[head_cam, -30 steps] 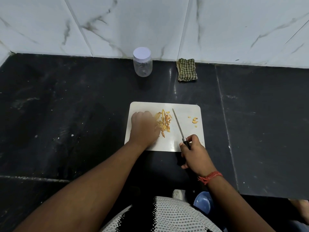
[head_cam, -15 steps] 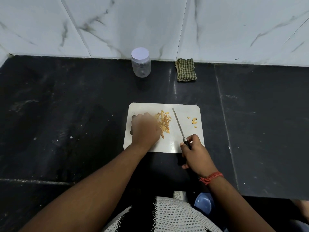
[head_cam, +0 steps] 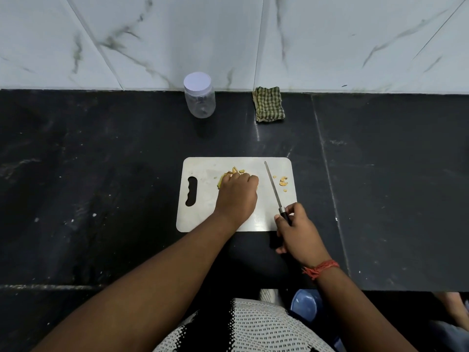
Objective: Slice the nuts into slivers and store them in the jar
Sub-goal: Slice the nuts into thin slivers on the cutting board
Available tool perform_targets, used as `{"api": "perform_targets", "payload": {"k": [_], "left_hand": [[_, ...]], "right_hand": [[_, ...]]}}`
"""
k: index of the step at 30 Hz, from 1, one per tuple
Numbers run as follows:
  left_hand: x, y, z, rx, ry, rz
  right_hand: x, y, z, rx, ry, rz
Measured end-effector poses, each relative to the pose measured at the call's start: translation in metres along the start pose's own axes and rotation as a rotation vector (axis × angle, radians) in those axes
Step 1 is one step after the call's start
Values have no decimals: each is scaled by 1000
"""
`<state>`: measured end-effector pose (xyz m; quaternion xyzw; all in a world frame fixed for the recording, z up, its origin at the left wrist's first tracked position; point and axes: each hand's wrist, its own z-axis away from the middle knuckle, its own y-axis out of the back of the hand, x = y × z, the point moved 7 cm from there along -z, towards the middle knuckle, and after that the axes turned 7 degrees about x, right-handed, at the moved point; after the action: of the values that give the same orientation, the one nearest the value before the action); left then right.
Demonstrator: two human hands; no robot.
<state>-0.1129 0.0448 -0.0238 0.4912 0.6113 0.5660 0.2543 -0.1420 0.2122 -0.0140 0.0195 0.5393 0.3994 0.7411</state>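
1. Head view: white cutting board [head_cam: 203, 212] lies on the black counter [head_cam: 101, 174], handle slot to the left.
2. Left hand [head_cam: 237, 196] is on the board, fingers curled over the pile of nut slivers [head_cam: 234, 170]; only a few tips poke out past the knuckles. Looks like gathering or pinching them up; the actual grip is hidden.
3. Right hand [head_cam: 299, 231] is wrapped around the black handle of the knife [head_cam: 273, 189], blade lying across the board right of the pile, apart from it.
4. A few loose nut bits [head_cam: 283, 181] sit right of the blade near the board edge.
5. Clear plastic jar [head_cam: 199, 99] stands by the wall, white lid on, well apart from the board; looks empty.
6. Checked cloth [head_cam: 269, 104] lies right of the jar.
7. Handling guess: slivers are light, dry, brittle and scatter easily. Scoop with cupped fingers or sweep with the blade; don't squeeze. Jar is light; steady its body and unscrew the lid first.
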Motion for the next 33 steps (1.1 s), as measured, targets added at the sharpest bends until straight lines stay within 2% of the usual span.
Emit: {"api": "perform_targets", "payload": {"k": [4,7,12,18,26,33], "left_hand": [[15,-8,1,-35,-189,-155],[25,-12,6,-15,-266,-105],[8,-5,7,4,-66,43],[-3,-13,12,-68,-118,-8],[1,-16,10,-97,-23,-73],[0,-13,10,-58,67,-75]], "right_hand": [[5,6,0,13,-11,-7],[8,10,-1,19,-17,-26],[10,13,-3,16,-16,-29],[8,11,-3,-7,-8,-18],[10,13,-2,-9,-6,-8],[15,12,2,-25,-6,-12]]}}
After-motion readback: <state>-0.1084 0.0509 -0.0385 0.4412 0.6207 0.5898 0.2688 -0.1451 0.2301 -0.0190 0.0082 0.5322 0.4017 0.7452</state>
